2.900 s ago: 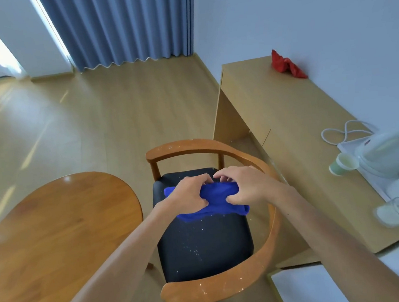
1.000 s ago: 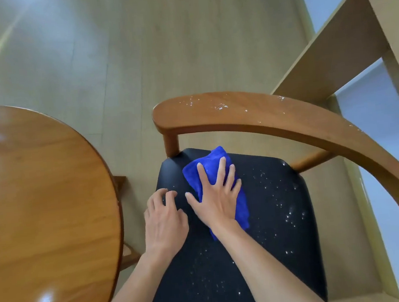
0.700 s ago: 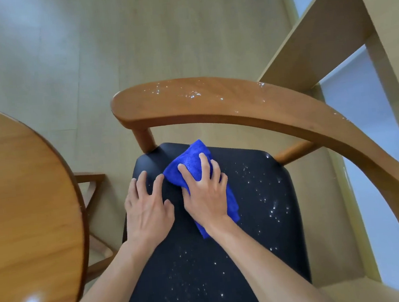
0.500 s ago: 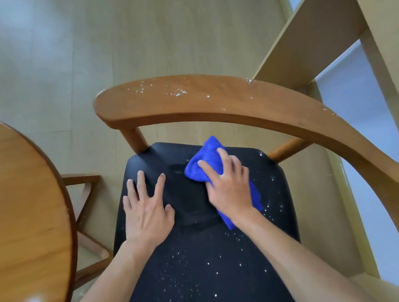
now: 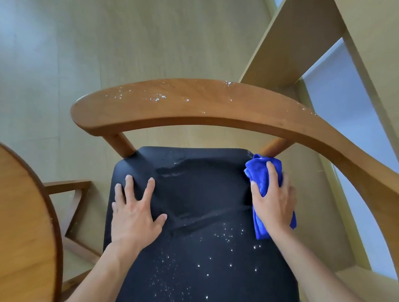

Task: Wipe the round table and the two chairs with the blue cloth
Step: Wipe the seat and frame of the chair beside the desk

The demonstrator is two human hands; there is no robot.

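1. The round table [image 5: 13, 229] lies well to the left of the left hand [image 5: 133, 213], only its curved edge showing.
2. The left hand rests flat on the black seat [image 5: 199, 260] of the chair [image 5: 189, 103], fingers straight and spread, gripping nothing; it seems to be steadying the chair.
3. Ahead of those fingertips the seat looks wiped; nearer the wrists, white specks remain. To wipe well, I would drag the cloth in overlapping strokes toward the near edge, pressing evenly so the specks are swept off, not scattered.
4. The right hand [image 5: 275, 199] presses the blue cloth [image 5: 262, 176] onto the seat's right edge, fingers curled over its bunched front.
5. The cloth's long axis runs along the fingers, its far end poking out past the fingertips toward the chair's back post, its near end under the wrist.
6. The curved back rail, beyond both hands' fingertips, also carries specks, so it looks not yet wiped.
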